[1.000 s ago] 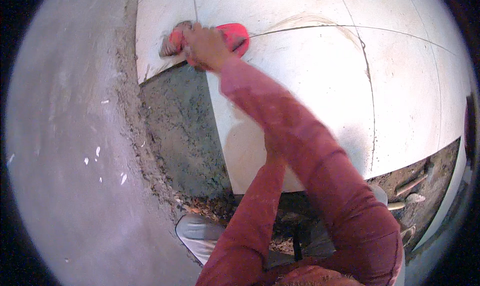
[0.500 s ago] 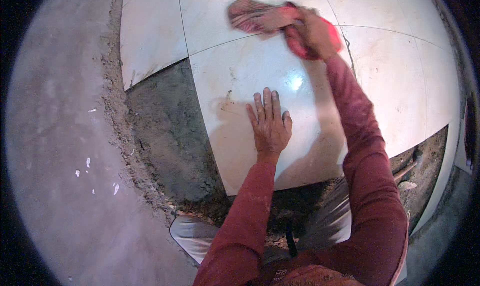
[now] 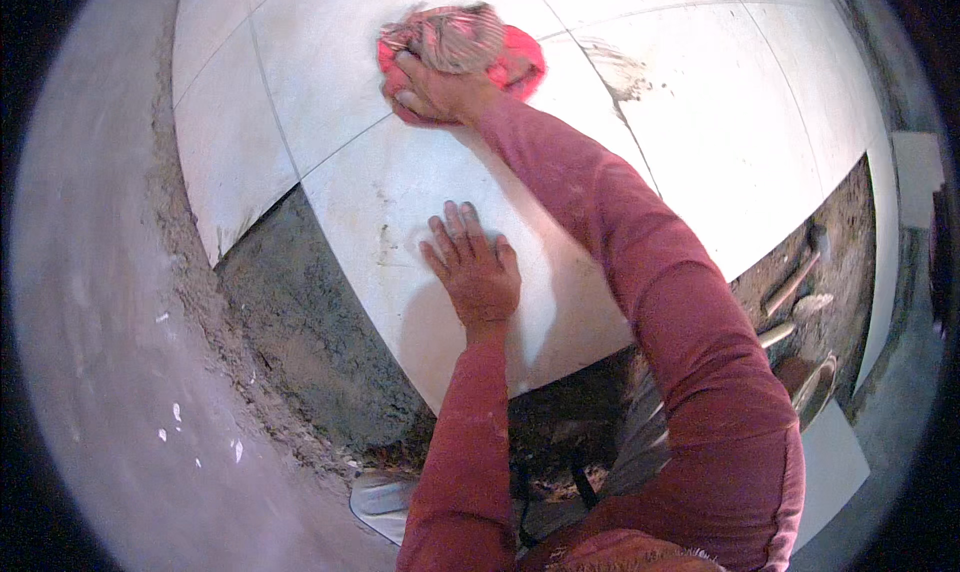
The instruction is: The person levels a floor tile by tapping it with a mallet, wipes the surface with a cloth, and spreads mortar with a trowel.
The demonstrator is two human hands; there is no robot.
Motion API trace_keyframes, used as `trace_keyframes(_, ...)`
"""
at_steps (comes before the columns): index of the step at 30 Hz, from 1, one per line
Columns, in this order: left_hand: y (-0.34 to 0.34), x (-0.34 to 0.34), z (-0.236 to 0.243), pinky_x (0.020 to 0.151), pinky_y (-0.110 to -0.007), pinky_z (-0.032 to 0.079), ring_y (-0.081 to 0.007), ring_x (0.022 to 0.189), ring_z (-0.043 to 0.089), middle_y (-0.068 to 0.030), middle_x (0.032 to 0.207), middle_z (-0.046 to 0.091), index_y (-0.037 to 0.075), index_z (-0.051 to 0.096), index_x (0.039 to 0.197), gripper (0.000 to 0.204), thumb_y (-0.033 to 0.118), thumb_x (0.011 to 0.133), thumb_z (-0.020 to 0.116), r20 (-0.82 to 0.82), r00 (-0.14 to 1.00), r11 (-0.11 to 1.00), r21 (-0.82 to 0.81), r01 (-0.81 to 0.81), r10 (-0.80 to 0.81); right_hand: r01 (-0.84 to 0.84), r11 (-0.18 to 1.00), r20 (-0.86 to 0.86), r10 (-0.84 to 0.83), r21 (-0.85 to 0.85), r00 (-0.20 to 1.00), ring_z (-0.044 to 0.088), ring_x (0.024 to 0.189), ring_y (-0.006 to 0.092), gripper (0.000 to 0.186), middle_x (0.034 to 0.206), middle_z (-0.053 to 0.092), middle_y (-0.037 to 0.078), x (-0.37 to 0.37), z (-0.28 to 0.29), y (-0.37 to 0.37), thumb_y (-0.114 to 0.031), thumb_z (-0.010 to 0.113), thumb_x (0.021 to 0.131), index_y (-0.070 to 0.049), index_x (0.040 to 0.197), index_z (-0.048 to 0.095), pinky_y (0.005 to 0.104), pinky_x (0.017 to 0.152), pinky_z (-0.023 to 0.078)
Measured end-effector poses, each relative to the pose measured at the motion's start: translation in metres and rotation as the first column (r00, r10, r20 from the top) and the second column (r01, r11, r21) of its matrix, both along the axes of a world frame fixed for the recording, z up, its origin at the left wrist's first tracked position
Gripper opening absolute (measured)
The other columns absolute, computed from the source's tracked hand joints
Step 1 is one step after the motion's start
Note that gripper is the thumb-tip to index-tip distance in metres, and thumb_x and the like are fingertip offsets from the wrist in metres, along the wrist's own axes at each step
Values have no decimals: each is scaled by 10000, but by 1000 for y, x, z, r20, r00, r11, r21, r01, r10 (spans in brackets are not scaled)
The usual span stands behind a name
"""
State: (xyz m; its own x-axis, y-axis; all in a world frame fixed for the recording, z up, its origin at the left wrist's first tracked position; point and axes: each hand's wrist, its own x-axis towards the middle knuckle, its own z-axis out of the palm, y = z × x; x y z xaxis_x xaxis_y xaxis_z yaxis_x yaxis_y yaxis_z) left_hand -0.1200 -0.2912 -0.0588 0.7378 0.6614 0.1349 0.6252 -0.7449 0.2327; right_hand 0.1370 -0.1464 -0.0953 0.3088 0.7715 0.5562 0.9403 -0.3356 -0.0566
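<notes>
- Gripping a bunched red cloth [image 3: 518,64] in the upper middle of the frame, the right hand [image 3: 438,90] bears down on it with its fingers curled into the folds; a striped, darker part of the cloth bulges beyond the knuckles.
- The cloth lies across the joint between pale floor tiles.
- Near the centre, the left hand [image 3: 478,277] rests flat on a pale tile [image 3: 560,317], fingers spread and pointing up the frame, holding nothing.
- At the upper right, a dirty smear [image 3: 622,70] marks the tile beside a dark joint.
- Left of the centre, a rough grey patch [image 3: 310,317] borders that pale tile.
- Toward the right edge, a hammer [image 3: 795,280] lies on bare ground; below it sits another wooden handle [image 3: 776,335], just above a round-rimmed container [image 3: 822,387].
</notes>
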Motion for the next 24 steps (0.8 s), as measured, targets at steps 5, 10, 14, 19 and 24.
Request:
trace_keyframes(5, 5, -11, 9, 1238, -649, 159, -456, 1542, 258, -226, 1658, 317, -2, 344, 1580, 670, 280, 1007, 546, -79, 997, 999, 40, -11, 14, 301, 924, -212, -351, -236, 912, 491, 1349, 431, 501, 1444, 554, 156, 69, 28, -14, -456, 557, 978, -165, 1386, 564, 583, 1102, 373)
trace_keyframes(10, 5, -15, 7, 1235, -649, 170, -454, 1542, 257, -221, 1671, 292, -2, 334, 1586, 676, 278, 1011, 549, -76, 997, 996, 90, 5, 2, 366, 915, -233, -398, -168, 887, 512, 1309, 417, 420, 1321, 613, 122, 102, 39, -140, -470, 603, 949, -163, 1228, 664, 619, 986, 483)
trace_keyframes(14, -3, -6, 7, 1238, -638, 172, -441, 1546, 260, -205, 1674, 302, 6, 348, 1585, 654, 283, 1024, 537, -45, 999, 999, 46, 12, -10, 176, 960, -61, -194, -217, 979, 509, 1300, 452, 457, 1397, 560, 143, 54, 38, -276, -352, 671, 936, -110, 1314, 586, 568, 1033, 465)
trace_keyframes(19, -4, -6, 7, 1243, -635, 158, -421, 1552, 261, -196, 1681, 297, 10, 370, 1580, 640, 295, 1028, 524, -38, 999, 997, 71, 0, 3, 245, 894, -311, -371, -376, 875, 450, 1346, 509, 525, 1540, 404, 263, -93, 71, -450, -319, 701, 914, -96, 1366, 552, 579, 1071, 447)
trace_keyframes(24, -8, -6, 6, 1246, -634, 151, -423, 1554, 254, -194, 1688, 286, 25, 376, 1585, 645, 314, 1027, 520, -4, 1000, 999, 29, -14, 14, 204, 682, -476, -663, -703, 578, 543, 1317, 414, 420, 1413, 572, 203, -136, 128, -592, -262, 718, 924, -117, 1307, 626, 503, 1070, 483)
